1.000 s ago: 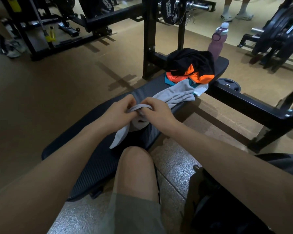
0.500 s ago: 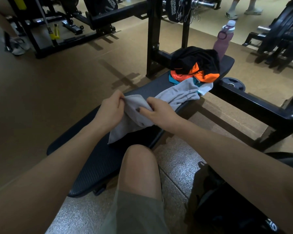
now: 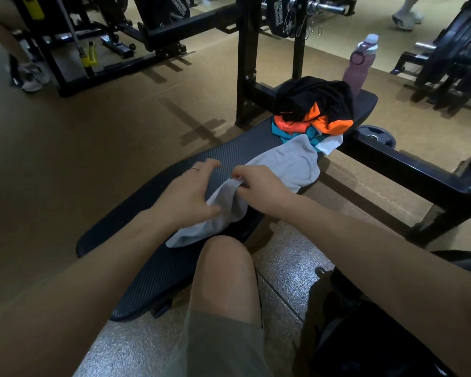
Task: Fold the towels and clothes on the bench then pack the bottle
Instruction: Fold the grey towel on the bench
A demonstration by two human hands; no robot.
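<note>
A grey towel (image 3: pixel 283 164) lies stretched along the black padded bench (image 3: pixel 152 270). My right hand (image 3: pixel 259 186) pinches a fold of the towel at its middle. My left hand (image 3: pixel 188 194) hovers with fingers spread, its thumb resting on the towel's near part. At the far end of the bench sits a heap of black, orange and teal clothes (image 3: pixel 313 110). A pink bottle (image 3: pixel 358 66) with a white cap stands behind the heap.
A black bench rack frame (image 3: pixel 246 63) rises behind the bench, and its low bar (image 3: pixel 408 164) runs to the right. A dark bag (image 3: pixel 365 336) sits on the floor at lower right. My knee (image 3: pixel 223 270) is against the bench edge. Weight machines stand at the back.
My left hand let go of the towel edge and spread open. The towel, bunched between both hands before, now lies longer along the bench, with my right hand still pinching it.
</note>
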